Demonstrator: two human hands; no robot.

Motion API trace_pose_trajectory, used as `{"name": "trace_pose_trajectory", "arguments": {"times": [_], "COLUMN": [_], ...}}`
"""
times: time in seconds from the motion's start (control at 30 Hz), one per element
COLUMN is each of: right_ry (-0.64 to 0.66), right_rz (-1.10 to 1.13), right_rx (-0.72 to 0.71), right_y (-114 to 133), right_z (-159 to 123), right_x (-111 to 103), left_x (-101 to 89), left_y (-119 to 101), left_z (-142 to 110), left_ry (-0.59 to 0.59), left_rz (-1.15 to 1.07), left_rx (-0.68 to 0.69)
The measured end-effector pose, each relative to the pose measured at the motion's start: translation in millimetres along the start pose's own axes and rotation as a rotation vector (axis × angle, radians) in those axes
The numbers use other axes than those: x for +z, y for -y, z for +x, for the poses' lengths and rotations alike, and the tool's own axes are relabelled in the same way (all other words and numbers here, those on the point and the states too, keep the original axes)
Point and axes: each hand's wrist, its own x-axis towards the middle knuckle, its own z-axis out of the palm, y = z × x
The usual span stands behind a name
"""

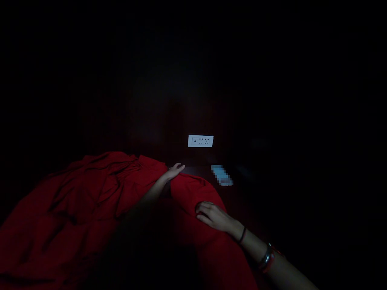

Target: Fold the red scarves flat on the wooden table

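Note:
Red cloth (99, 201) lies in loose folds across the left and lower middle of the view. Over its far edge reaches my left hand (175, 172), fingers stretched out and nothing visible in them. My right hand (213, 216) rests on a smoother part of the red cloth nearer to me, its fingers apart and slightly bent. Beyond the right hand, a slim light-blue rectangular thing (221, 175) lies on a dark surface; it is pixelated, so its kind does not show.
A white wall socket panel (200, 141) sits on the dark wall beyond the cloth. A dark band and a shiny bracelet (267, 257) are on my right arm. Most of the surroundings are too dark to make out.

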Motion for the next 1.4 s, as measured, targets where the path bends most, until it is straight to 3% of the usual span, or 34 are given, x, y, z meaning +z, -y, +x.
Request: {"name": "trace_pose_trajectory", "arguments": {"times": [0.13, 0.2, 0.33, 0.43, 0.5, 0.57, 0.63, 0.7, 0.83, 1.0, 1.1, 1.27, 1.4], "right_ry": [-0.137, -0.089, 0.154, 0.193, 0.124, -0.036, -0.211, -0.291, -0.268, -0.288, -0.231, -0.265, -0.418], "right_rz": [0.009, -0.038, -0.201, -0.268, -0.194, -0.038, 0.106, 0.148, 0.050, 0.025, 0.058, 0.086, 0.136], "right_rx": [0.158, 0.249, 0.365, 0.398, 0.392, 0.415, 0.483, 0.548, 0.579, 0.614, 0.623, 0.692, 0.566], "right_y": [-23, -39, -61, -67, -71, -77, -85, -93, -103, -105, -104, -102, -96], "right_z": [28, 44, 61, 58, 54, 48, 43, 38, 32, 32, 36, 43, 60], "right_x": [-10, -12, -4, 0, -4, -9, -12, -11, 4, 17, 18, 8, -10], "left_x": [-12.5, -18.9, -22.8, -22.1, -21.5, -19.3, -13.7, -4.7, 11.1, 5.5, -0.3, -1.8, -4.5], "left_y": [13, 19, 26, 28, 29, 28, 25, 20, 15, 30, 33, -2, -43], "left_z": [-14, -15, -8, -5, -6, -6, -4, 0, 2, -10, -11, -4, -5], "left_ry": [0.237, 0.265, 0.192, 0.142, 0.097, 0.037, -0.024, -0.074, -0.097, 0.176, 0.118, 0.033, 0.066], "left_rz": [0.078, 0.109, 0.048, -0.032, -0.094, -0.162, -0.224, -0.269, -0.326, -0.421, -0.434, -0.408, -0.197], "left_rx": [0.286, 0.335, 0.259, 0.228, 0.212, 0.197, 0.179, 0.159, 0.116, 0.035, 0.063, 0.202, 0.458]}}
